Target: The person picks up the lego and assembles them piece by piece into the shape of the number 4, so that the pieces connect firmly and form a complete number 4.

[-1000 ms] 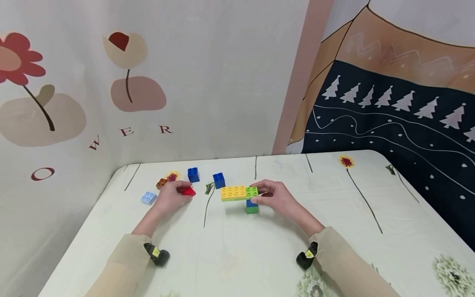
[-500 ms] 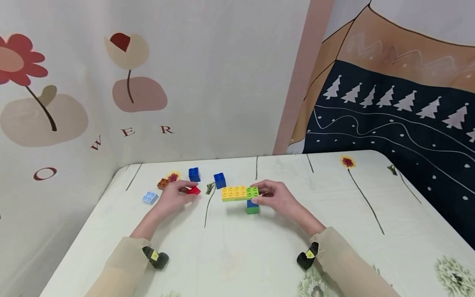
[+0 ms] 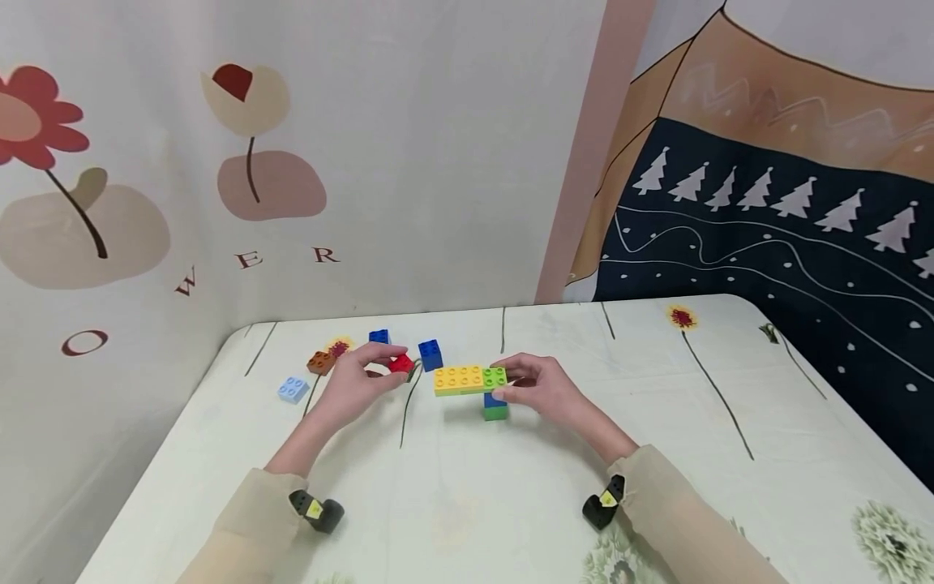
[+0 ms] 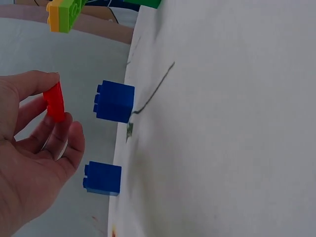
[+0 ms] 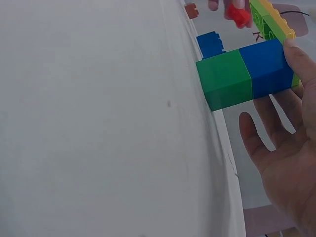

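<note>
My left hand pinches a small red building brick between thumb and fingers, held above the table. Its thumb and a finger press the brick's two sides in the left wrist view. On the right, my right hand grips the top of a built stack near its right end. That stack has a green brick at the bottom and a blue brick on it. Across the top run light green pieces and a yellow brick that juts out to the left.
Two loose blue bricks, one nearer and one farther, stand by the left hand. A brown brick and a light blue brick lie farther left. A patterned cloth covers the table; a curtain hangs behind.
My left hand has carried the red brick to the right and slightly up, toward the nearer blue brick and the stack. The right hand keeps its grip in place.
</note>
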`<state>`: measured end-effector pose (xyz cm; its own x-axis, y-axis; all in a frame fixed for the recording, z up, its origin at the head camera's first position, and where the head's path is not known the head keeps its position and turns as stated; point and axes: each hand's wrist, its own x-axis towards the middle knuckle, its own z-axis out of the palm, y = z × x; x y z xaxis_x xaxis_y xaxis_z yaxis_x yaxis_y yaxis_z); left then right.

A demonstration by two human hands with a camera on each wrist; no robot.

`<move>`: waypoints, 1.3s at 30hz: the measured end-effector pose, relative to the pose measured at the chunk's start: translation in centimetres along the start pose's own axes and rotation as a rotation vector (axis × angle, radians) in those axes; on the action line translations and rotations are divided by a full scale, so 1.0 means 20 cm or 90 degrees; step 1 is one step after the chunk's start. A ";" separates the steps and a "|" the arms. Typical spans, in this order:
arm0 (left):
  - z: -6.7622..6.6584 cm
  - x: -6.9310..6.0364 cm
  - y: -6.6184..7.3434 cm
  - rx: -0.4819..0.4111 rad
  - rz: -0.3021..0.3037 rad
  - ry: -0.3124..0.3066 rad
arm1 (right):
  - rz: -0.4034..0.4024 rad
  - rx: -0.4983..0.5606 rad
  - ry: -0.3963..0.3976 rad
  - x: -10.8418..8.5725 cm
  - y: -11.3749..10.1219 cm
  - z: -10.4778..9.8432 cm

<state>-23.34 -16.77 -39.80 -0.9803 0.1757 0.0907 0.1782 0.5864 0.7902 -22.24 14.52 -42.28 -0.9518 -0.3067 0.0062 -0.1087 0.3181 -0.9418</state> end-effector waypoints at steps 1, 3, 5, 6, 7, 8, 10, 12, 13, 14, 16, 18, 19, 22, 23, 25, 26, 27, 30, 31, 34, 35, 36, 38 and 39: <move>0.00 0.00 0.02 -0.006 0.004 0.002 | -0.001 -0.001 0.001 0.00 0.00 0.00; 0.01 -0.01 0.05 -0.026 0.014 0.001 | 0.001 -0.004 0.004 0.00 0.00 0.01; 0.02 -0.01 0.08 -0.048 0.020 -0.005 | 0.004 -0.003 0.007 -0.01 0.00 0.01; 0.02 -0.02 0.10 -0.060 0.022 -0.010 | 0.007 -0.003 0.009 -0.01 0.00 0.01; 0.03 -0.02 0.11 -0.070 0.023 -0.015 | 0.007 -0.004 0.011 -0.01 0.00 0.01; 0.04 -0.02 0.13 -0.081 0.024 -0.021 | 0.007 -0.005 0.011 -0.01 0.00 0.01; 0.05 -0.03 0.16 -0.101 0.025 -0.033 | 0.004 -0.008 0.011 -0.01 0.00 0.02; 0.07 -0.03 0.18 -0.119 0.033 -0.043 | 0.003 -0.012 0.011 -0.01 0.00 0.02; 0.08 -0.03 0.19 -0.128 0.039 -0.048 | 0.002 -0.013 0.012 -0.01 0.00 0.02; 0.09 -0.03 0.20 -0.134 0.045 -0.054 | 0.002 -0.013 0.011 -0.01 0.00 0.01; 0.10 -0.03 0.23 -0.141 0.059 -0.064 | -0.003 -0.015 0.009 -0.02 0.00 0.01; 0.12 -0.03 0.25 -0.138 0.074 -0.071 | -0.006 -0.015 0.007 -0.01 0.00 0.01; 0.13 -0.03 0.26 -0.135 0.078 -0.073 | -0.010 -0.016 0.005 -0.01 0.00 0.01; 0.16 -0.04 0.29 -0.113 0.095 -0.069 | -0.014 -0.018 0.002 -0.01 0.01 0.01; 0.17 -0.04 0.30 -0.107 0.101 -0.066 | -0.017 -0.020 0.000 -0.01 0.01 0.01; 0.18 -0.05 0.31 -0.095 0.107 -0.061 | -0.014 -0.020 -0.003 -0.01 0.01 0.00; 0.19 -0.05 0.32 -0.089 0.111 -0.060 | -0.012 -0.020 -0.004 -0.01 0.01 0.00; 0.19 -0.05 0.32 -0.083 0.115 -0.060 | -0.011 -0.020 -0.005 -0.01 0.01 0.00; 0.21 -0.05 0.33 -0.076 0.123 -0.061 | -0.007 -0.020 -0.005 -0.01 0.00 0.00; 0.21 -0.05 0.34 -0.074 0.127 -0.063 | -0.007 -0.021 -0.005 -0.01 0.00 0.00; 0.23 -0.03 0.36 -0.078 0.142 -0.071 | -0.010 -0.020 -0.006 -0.01 0.01 -0.01; 0.23 -0.03 0.36 -0.078 0.148 -0.074 | -0.011 -0.018 -0.007 -0.01 0.01 -0.01; 0.24 -0.02 0.37 -0.077 0.154 -0.077 | -0.013 -0.018 -0.008 -0.01 0.01 -0.01; 0.25 -0.01 0.37 -0.076 0.165 -0.082 | -0.019 -0.017 -0.010 -0.01 0.01 -0.01; 0.26 0.00 0.38 -0.074 0.171 -0.084 | -0.022 -0.016 -0.011 -0.01 0.02 -0.01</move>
<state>-21.48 -8.21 -36.99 -0.8782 0.4178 0.2327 0.4113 0.4117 0.8132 -22.23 14.82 -42.57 -0.9424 -0.3328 0.0323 -0.1485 0.3301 -0.9322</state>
